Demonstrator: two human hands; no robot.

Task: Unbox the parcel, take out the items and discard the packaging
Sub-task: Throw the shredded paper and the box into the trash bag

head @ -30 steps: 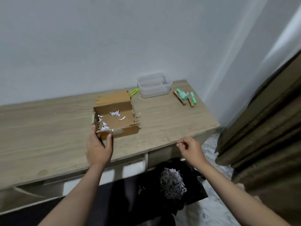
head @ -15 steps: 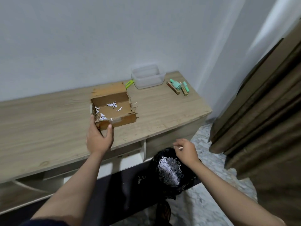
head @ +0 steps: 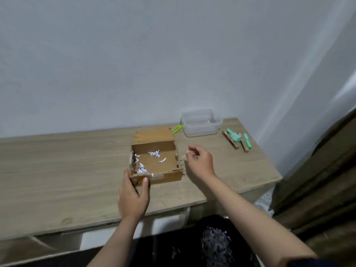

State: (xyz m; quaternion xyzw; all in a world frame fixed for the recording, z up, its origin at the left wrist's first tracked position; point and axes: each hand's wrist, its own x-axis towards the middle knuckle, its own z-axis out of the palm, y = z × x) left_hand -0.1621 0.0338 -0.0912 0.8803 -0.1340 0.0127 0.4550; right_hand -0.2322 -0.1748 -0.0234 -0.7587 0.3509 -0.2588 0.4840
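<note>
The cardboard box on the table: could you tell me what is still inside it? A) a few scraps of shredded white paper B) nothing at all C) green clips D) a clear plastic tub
A: only a few white paper scraps lie on the floor of the open cardboard box.

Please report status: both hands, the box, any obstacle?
Left hand grips box corner. Right hand beside box, loosely curled, empty. Paper shreds remain inside. No obstacle.

Brown cardboard box [head: 156,163], white paper shreds [head: 154,154], pale wood-grain table [head: 57,170].
</note>
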